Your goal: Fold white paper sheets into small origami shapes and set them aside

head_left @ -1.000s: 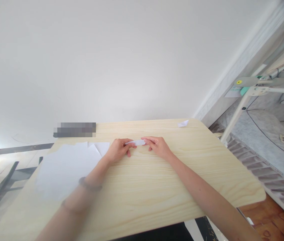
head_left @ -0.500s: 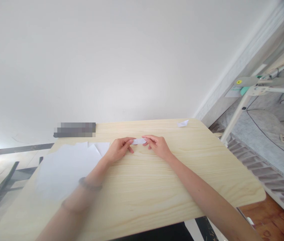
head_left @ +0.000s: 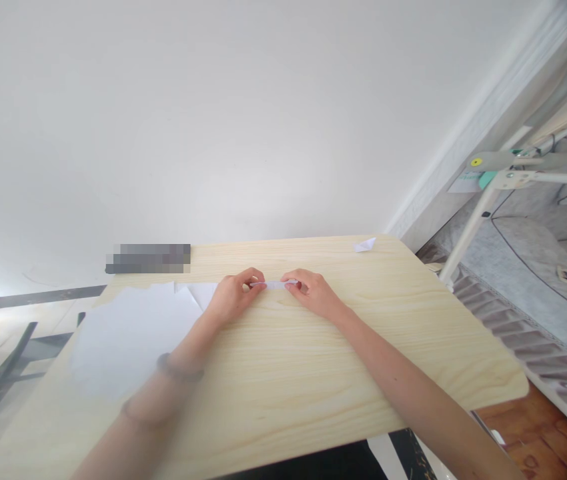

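Observation:
A small folded strip of white paper (head_left: 274, 285) is held just above the light wooden table (head_left: 283, 373), near its far middle. My left hand (head_left: 236, 297) pinches the strip's left end with curled fingers. My right hand (head_left: 313, 292) pinches its right end the same way. Both hands sit close together, and the strip looks thin and nearly edge-on between them. A dark bracelet (head_left: 178, 370) is on my left wrist.
Several loose white sheets (head_left: 133, 333) lie on the table's left part. A small folded white paper piece (head_left: 365, 245) rests at the far right corner. A white frame with grey fabric (head_left: 523, 220) stands right of the table. A white wall lies behind.
The strip has narrowed between my fingers, seen flatter before and nearly edge-on now. Both hands stayed in place, with the fingers curled tighter on its ends.

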